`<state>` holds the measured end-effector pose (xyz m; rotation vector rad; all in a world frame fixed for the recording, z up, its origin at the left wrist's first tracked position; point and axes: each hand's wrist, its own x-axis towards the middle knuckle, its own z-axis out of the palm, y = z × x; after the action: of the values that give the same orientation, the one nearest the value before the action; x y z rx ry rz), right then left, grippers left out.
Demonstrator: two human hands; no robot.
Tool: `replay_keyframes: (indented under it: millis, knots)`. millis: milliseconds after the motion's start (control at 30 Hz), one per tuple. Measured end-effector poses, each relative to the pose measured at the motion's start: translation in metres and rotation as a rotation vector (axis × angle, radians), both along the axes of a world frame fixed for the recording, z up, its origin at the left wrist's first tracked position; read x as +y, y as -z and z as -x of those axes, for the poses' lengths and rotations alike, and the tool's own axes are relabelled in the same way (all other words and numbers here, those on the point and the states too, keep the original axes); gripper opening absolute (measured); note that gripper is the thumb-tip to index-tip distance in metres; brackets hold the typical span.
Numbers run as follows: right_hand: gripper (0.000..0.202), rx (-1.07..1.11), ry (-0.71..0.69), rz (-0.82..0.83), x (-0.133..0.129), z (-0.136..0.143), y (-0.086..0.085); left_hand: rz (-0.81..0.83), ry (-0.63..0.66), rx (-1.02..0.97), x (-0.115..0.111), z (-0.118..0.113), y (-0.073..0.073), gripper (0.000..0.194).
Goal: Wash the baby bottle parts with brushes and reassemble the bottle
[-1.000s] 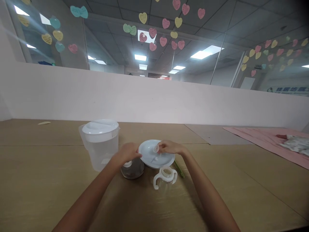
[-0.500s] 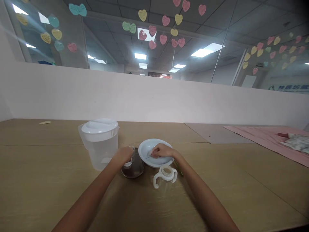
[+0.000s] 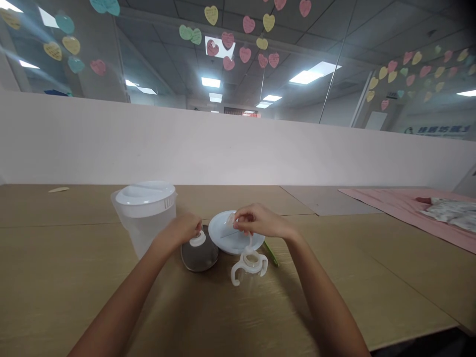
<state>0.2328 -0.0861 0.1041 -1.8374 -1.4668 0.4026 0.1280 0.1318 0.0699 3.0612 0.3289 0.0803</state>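
Note:
My left hand pinches the top of a small white ring-shaped piece above a dark round tray. Over a white bowl, my right hand has its fingers closed on a small translucent piece. A thin line, perhaps a straw or tube, shows below it in the bowl. In front of the bowl stands a clear cup with a white two-handled collar, its mouth uncovered.
A lidded clear pitcher stands left of the tray. A green stick-like item lies right of the bowl. Pink cloth covers the far right; a pale flat piece lies far left.
My right hand has lifted from inside the bowl with the translucent piece. My left hand stays by the tray, and the white ring below it shows more fully. The view has shifted slightly.

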Motion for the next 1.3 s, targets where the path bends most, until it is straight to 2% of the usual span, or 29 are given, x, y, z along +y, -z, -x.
replay_keyframes:
  millis: [100,200,300,400,467,533,633,700,767,867,1033,1133,1200,1300]
  knots:
    - [0.019,-0.085,-0.026,0.088,-0.003,0.003,-0.001,0.081,-0.008,-0.009,-0.009,0.007,-0.012,0.012]
    - [0.013,-0.13,-0.015,0.149,-0.005,0.004,0.001,0.124,0.017,-0.024,-0.015,0.012,-0.018,0.011]
    - [0.004,-0.236,0.069,0.271,-0.006,0.002,0.006,0.149,0.077,-0.07,-0.018,0.015,-0.022,0.013]
    - [0.005,-0.349,0.152,0.38,-0.007,-0.001,0.009,0.156,0.145,-0.175,-0.022,0.018,-0.027,0.019]
    - [0.013,-0.335,0.143,0.419,-0.011,-0.002,0.007,0.157,0.175,-0.257,-0.026,0.02,-0.031,0.021]
    - [0.031,-0.289,0.089,0.412,-0.015,-0.002,0.003,0.16,0.194,-0.325,-0.032,0.022,-0.036,0.024]
    - [0.06,-0.244,0.038,0.258,-0.018,0.001,-0.002,0.174,0.238,-0.411,-0.044,0.024,-0.041,0.026]
    - [0.066,-0.269,0.059,0.066,-0.011,0.005,0.001,0.189,0.299,-0.471,-0.055,0.024,-0.041,0.024]
    - [0.05,-0.357,0.08,-0.123,0.003,0.008,0.008,0.173,0.382,-0.528,-0.066,0.023,-0.037,0.021]
    - [0.016,-0.524,0.035,-0.299,0.028,0.005,0.025,0.041,0.482,-0.626,-0.079,0.023,-0.03,0.02]
    - [0.011,-0.767,-0.003,-0.65,0.046,-0.013,0.043,-0.172,0.559,-0.734,-0.088,0.032,-0.021,0.02]
    - [0.014,-0.886,0.063,-0.722,0.044,-0.021,0.046,-0.233,0.551,-0.73,-0.091,0.035,-0.02,0.02]
    - [0.014,-0.918,0.092,-0.694,0.042,-0.024,0.046,-0.217,0.526,-0.712,-0.093,0.034,-0.021,0.02]
    - [0.017,-0.864,0.179,-0.523,0.037,-0.033,0.042,-0.031,0.446,-0.747,-0.097,0.031,-0.024,0.017]
